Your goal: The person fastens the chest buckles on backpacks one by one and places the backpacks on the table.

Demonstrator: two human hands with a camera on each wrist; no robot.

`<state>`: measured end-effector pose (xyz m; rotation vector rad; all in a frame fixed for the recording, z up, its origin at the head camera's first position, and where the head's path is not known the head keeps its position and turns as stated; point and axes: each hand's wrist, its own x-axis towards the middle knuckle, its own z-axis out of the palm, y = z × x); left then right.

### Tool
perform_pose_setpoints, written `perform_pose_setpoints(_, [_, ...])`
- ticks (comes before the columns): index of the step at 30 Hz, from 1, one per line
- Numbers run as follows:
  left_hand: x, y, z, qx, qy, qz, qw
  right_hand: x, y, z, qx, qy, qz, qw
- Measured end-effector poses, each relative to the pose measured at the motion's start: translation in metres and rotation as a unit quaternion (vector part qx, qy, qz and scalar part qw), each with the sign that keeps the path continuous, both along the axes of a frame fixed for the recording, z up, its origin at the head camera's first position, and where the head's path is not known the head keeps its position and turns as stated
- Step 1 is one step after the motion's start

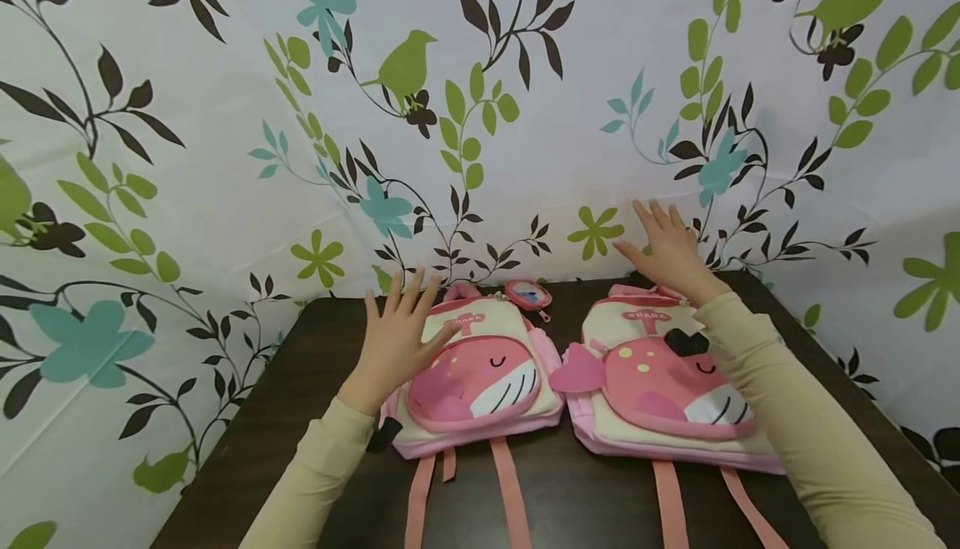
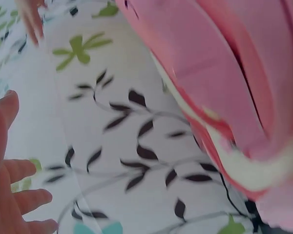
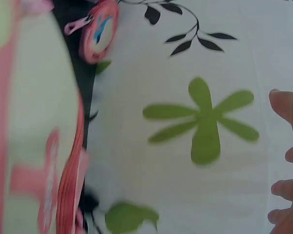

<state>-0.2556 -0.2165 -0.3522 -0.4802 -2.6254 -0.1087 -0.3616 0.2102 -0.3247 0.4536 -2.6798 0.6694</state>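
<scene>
The head camera is looking forward and down over the tabletop point(image 1: 277, 441), taking in both backpacks point(image 1: 476, 378) and the leafy backdrop point(image 1: 525, 141), while both wrist cameras, turned sideways, are facing that backdrop from close beside backpacks, the right one sharing the round pouch point(image 1: 528, 294) with the head view.

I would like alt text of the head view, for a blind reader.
Two pink-and-cream backpacks lie side by side on a dark table. A person's left hand and right hand are raised, fingers spread and holding nothing, before a leaf-patterned backdrop.
</scene>
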Motion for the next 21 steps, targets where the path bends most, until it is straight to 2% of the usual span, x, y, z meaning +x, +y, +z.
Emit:
perform_pose_setpoints(5, [0.003, 0.023, -0.004, -0.019, -0.005, -0.040, 0.9990, -0.021, -0.035, 0.007, -0.025, -0.021, 0.019, 0.9993])
perform_pose_setpoints(9, [0.008, 0.040, -0.011, -0.032, 0.002, -0.077, 0.9966, -0.032, -0.057, 0.005, -0.056, -0.040, 0.035, 0.9970])
perform_pose_setpoints(12, [0.013, 0.050, -0.018, -0.043, 0.003, -0.100, 0.9940, -0.038, -0.069, -0.001, -0.075, -0.060, 0.048, 0.9942])
perform_pose_setpoints(15, [0.018, 0.058, -0.026, -0.051, -0.013, -0.115, 0.9920, -0.043, -0.080, -0.010, -0.091, -0.088, 0.056, 0.9904])
perform_pose_setpoints(21, [0.027, 0.071, -0.042, -0.056, -0.046, -0.141, 0.9874, -0.048, -0.100, -0.035, -0.114, -0.172, 0.063, 0.9765])
